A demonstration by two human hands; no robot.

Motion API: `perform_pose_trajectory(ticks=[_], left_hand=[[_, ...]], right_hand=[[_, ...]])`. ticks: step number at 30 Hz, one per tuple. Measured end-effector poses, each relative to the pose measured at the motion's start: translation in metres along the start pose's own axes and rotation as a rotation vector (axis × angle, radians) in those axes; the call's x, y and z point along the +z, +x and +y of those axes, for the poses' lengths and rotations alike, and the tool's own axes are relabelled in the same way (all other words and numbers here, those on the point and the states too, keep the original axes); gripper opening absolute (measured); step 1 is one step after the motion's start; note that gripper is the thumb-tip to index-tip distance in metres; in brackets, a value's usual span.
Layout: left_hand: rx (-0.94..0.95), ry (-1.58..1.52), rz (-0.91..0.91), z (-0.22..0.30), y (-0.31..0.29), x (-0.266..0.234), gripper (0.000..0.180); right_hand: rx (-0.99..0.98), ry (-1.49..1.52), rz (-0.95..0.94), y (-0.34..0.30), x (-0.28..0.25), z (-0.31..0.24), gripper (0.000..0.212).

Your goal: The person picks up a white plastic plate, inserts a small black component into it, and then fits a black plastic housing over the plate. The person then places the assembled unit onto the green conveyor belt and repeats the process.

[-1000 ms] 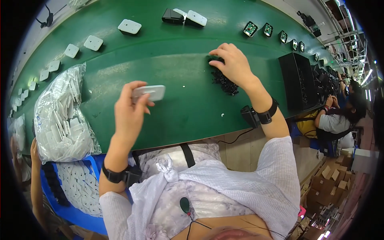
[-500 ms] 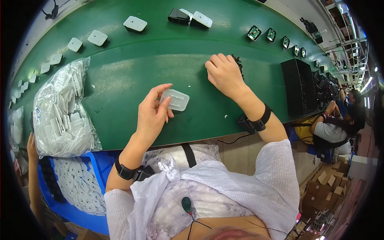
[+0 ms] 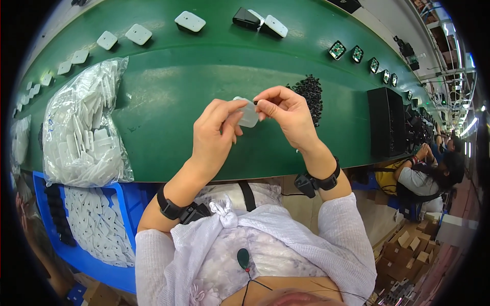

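My left hand (image 3: 217, 127) grips a translucent white plastic cover (image 3: 248, 116), rectangular with rounded corners, held above the green table. Close against the cover's upper right edge, my right hand (image 3: 288, 115) pinches a tiny black part (image 3: 255, 102) between thumb and forefinger. Its exact kind is too small to make out. Just beyond the right hand lies a heap of small black parts (image 3: 311, 97). Part of the cover is hidden behind the fingers of both hands.
A clear bag of white plastic pieces (image 3: 84, 127) lies at left, above a blue bin (image 3: 76, 255) of white parts. White-topped cases (image 3: 190, 22) and open black housings with green boards (image 3: 337, 50) line the far side. A black box (image 3: 384, 122) stands right; a co-worker (image 3: 423, 173) sits beyond.
My right hand has come back from the black heap to the cover with a tiny black part in its pinch. My left hand has raised and tilted the cover, moving it right.
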State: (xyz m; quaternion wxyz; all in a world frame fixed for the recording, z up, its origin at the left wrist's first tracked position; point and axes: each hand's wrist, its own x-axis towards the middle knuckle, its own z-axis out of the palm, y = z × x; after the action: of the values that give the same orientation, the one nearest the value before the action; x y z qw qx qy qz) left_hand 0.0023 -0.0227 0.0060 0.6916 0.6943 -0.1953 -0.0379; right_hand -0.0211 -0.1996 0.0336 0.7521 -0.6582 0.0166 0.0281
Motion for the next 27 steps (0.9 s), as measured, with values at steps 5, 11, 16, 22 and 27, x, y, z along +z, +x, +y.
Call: perform_pose_trajectory(ticks=[5,11,16,22,27], left_hand=[[0.14,0.094,0.032,0.001,-0.002,-0.002,0.02],[0.211,0.193,0.033,0.004,-0.004,-0.006,0.018],[0.015,0.05,-0.017,0.001,-0.007,-0.01,0.009],[-0.231,-0.24,-0.088,-0.002,-0.011,-0.013,0.007],[-0.233,-0.431,0.037,0.007,-0.012,-0.006,0.012]], right_hand=[[-0.045,0.001,0.025,-0.004,0.018,0.006,0.012],[-0.085,-0.14,-0.002,-0.008,0.021,0.008,0.014],[-0.093,-0.162,0.034,-0.014,0.025,0.008,0.014],[-0.675,-0.904,0.119,-0.006,0.023,0.016,0.012],[-0.682,-0.982,0.215,-0.01,0.027,0.008,0.012]])
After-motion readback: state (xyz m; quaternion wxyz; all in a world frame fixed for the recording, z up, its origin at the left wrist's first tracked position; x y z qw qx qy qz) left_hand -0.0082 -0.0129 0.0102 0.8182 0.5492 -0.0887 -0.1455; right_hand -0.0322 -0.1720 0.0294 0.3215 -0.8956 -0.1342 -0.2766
